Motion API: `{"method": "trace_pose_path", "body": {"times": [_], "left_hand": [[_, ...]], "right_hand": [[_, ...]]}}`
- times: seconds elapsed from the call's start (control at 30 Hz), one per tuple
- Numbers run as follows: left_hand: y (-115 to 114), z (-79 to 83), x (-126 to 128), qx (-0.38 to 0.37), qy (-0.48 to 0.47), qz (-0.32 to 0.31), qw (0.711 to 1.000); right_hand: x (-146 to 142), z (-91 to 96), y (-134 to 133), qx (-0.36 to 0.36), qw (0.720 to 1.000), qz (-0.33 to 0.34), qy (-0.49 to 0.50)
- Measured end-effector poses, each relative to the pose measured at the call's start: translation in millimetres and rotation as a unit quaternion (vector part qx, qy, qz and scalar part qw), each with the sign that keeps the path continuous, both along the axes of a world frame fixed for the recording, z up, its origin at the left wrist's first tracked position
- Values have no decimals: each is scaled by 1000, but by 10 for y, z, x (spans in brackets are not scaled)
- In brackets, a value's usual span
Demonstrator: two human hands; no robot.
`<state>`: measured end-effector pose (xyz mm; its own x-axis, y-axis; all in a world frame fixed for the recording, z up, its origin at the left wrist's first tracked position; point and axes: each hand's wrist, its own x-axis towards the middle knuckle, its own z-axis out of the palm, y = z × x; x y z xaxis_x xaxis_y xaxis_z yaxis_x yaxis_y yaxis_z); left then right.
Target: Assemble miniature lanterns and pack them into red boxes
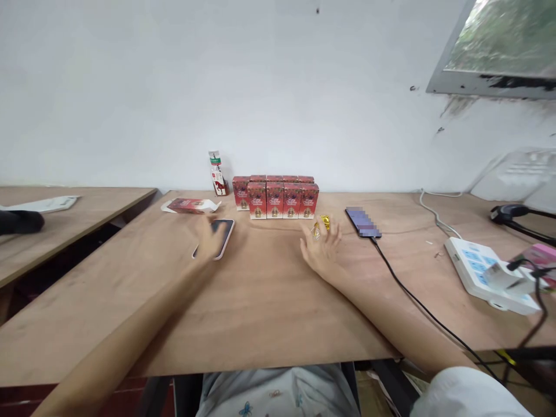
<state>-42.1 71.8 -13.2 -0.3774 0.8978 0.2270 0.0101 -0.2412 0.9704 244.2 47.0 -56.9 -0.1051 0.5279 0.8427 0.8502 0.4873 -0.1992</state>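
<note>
My left hand point(208, 240) is blurred by motion over the left part of a phone point(223, 243) with a dark face and pale edge; the thumb stands apart from the fingers. My right hand point(320, 250) is open, palm down, with spread fingers at a crumpled gold wrapper point(325, 222) and a small clear-and-gold scrap point(316, 233). Whether the fingers touch them I cannot tell. Beyond both hands, small red printed boxes point(275, 201) stand upright in two close rows. An opened, flattened red carton point(191, 205) lies behind the left hand.
A clear packet with red print point(218, 174) stands against the wall. Right of my right hand lies a second phone point(363, 222) with a black cable point(408, 292) running to the front edge. A white power strip point(489, 278) with plugs sits far right. A gap separates the left table point(87, 217).
</note>
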Motion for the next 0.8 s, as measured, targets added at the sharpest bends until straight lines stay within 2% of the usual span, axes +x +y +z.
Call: {"method": "trace_pose_path", "body": {"times": [0.07,0.13,0.2,0.27,0.37,0.53,0.6,0.7,0.8], "left_hand": [[-139,-201,290,8,41,-52,998],[-244,-353,563,-2,120,-186,975],[-295,-434,759,-18,117,-260,958],[-304,-449,850,-31,76,-274,958],[-312,-399,837,-39,25,-273,961],[-423,-296,763,-14,37,-390,920],[-461,-278,770,-13,65,-409,910],[-479,-267,796,-29,101,-387,916],[-474,-260,810,-20,107,-319,941]], "right_hand": [[64,7,53,-2,1000,-29,-2],[109,-5,99,-17,999,-43,-9],[131,-28,131,-37,999,-31,-18],[125,-53,136,-34,999,12,-36],[57,-83,72,23,993,104,-53],[-131,-130,-130,95,975,202,15],[-175,-145,-173,95,968,229,28],[-192,-143,-176,50,968,244,39],[-184,-108,-158,13,973,224,57]]}}
